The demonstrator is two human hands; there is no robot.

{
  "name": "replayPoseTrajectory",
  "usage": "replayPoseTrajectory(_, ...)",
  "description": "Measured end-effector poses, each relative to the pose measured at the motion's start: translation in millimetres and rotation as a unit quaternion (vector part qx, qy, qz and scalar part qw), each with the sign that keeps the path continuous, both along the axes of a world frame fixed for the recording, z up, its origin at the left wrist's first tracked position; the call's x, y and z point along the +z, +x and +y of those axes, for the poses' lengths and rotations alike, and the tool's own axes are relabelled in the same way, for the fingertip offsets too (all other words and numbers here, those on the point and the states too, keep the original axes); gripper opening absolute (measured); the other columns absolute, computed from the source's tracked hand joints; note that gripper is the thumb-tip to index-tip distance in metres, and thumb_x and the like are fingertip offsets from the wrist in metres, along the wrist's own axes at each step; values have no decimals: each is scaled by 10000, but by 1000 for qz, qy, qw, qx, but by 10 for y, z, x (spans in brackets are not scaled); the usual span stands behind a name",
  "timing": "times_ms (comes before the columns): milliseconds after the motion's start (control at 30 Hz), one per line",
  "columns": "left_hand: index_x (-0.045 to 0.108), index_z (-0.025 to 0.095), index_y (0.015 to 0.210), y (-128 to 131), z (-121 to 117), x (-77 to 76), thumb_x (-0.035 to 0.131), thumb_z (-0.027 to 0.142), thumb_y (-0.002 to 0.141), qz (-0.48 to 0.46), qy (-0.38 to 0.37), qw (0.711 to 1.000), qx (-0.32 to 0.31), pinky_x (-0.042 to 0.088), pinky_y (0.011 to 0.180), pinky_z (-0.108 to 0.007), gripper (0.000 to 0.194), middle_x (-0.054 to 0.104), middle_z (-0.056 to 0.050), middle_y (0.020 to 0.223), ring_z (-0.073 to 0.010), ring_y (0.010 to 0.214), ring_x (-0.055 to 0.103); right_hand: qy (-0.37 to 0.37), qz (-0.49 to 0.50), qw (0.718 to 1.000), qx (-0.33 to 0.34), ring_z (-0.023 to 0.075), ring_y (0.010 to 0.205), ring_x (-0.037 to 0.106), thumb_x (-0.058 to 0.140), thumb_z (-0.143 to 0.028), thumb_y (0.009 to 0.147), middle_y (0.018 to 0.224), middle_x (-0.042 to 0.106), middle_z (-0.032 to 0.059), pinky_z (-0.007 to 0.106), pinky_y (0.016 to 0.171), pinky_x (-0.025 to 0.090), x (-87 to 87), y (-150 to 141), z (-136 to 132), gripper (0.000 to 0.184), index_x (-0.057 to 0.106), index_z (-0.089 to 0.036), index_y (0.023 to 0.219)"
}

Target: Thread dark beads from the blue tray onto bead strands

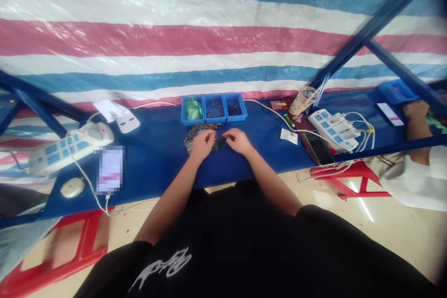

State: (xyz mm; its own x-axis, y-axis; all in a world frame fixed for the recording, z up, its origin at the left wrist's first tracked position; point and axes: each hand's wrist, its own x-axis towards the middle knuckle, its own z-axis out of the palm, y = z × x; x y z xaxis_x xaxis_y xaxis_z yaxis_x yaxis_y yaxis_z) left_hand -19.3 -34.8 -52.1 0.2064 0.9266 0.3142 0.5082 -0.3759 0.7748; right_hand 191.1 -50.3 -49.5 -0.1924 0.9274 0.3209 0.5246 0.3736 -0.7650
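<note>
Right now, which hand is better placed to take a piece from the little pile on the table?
Probably the left hand: it is right at the pile of small pieces, while the right hand is farther off, to the pile's right.

striped sheet [209, 39], behind | plastic cup [302, 101], right | white packet [289, 136] | power strip [66, 148], left | red stool [352, 173], right

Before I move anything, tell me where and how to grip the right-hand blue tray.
I'd pinch the right-hand blue tray at its front right corner, coming from the front with the right hand: its left side abuts the middle tray, while the front and right walls look free. A white cable lies by its back right corner.
</note>
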Motion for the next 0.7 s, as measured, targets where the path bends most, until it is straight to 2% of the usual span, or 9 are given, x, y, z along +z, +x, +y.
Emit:
replayPoseTrajectory(100,726,201,1054,4,-5,8,554,310,974,4,-5,1000,1,508,697,-275,219,756,-52,1005,-165,811,674,31,-52,998,35,223,945,628,562,-50,795,998,748,52,401,926,517,19,20,-47,332,770,-207,1000)
replayPoseTrajectory(200,728,197,1041,10,-9,23,559,299,968,9,-1,1000,0,509,702,-273,211,754,-54,996,-163,802,667,42,-77,996,30,233,939,605,590,-72,812,1014,735,63,408,918,517,-7,6,-58,316,769,-206,1036)
replayPoseTrajectory(367,727,200,1037,17,-12,43,564,291,963,15,0,1000,-1,515,711,-280,202,752,-54,1011,-172,825,669,57,-61,996,18,234,940,618,593,-138,889,988,744,69,408,919,520,-59,-8,-33,217,769,-205,996)
replayPoseTrajectory(700,720,208,1042,19,-23,55,547,298,971,21,4,1000,-2,521,750,-300,207,749,-50,1015,-179,837,667,71,-82,993,40,224,958,636,624,-148,887,1063,774,25,405,931,494,-57,-6,-38,190,776,-236,958)
